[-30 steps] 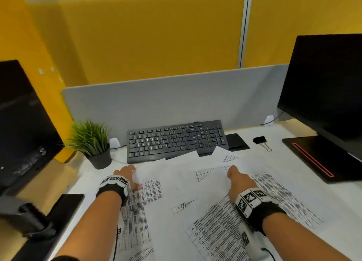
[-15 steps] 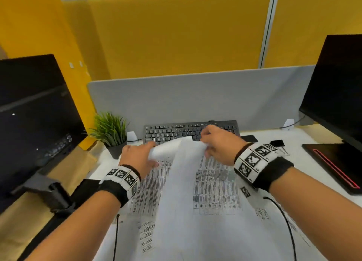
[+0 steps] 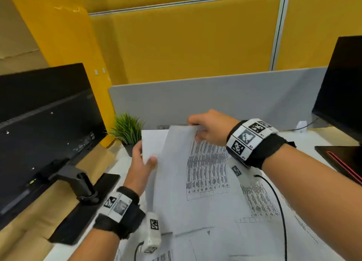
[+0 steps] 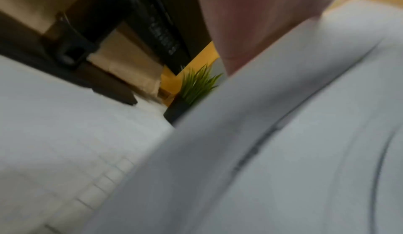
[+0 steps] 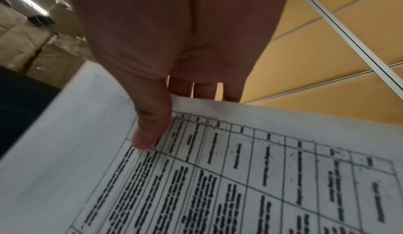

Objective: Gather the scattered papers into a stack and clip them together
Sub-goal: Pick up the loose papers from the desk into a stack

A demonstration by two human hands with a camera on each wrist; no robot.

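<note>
Both hands hold white printed sheets lifted off the desk in front of me. My right hand [image 3: 203, 130] pinches the top edge of a sheet with a printed table [image 3: 205, 168]; in the right wrist view its thumb [image 5: 150, 131] lies on the printed face of that sheet [image 5: 240, 177], with the fingers behind. My left hand [image 3: 144, 162] grips the left edge of a blank-faced sheet [image 3: 153, 143], thumb on top. More printed papers [image 3: 260, 202] lie flat on the desk below. In the left wrist view, blurred held paper [image 4: 283, 151] fills the frame. No clip is in sight.
A black monitor [image 3: 45, 123] on a stand [image 3: 84, 186] is at the left, a second monitor [image 3: 342, 88] at the right. A small potted plant [image 3: 127, 129] stands behind the papers by the grey divider [image 3: 235, 96]. A black cable [image 3: 278, 211] runs across the papers.
Both hands have raised the sheets from the desk. The right hand moved left and up from the flat papers to the top edge; the keyboard and the clip are now hidden or out of view.
</note>
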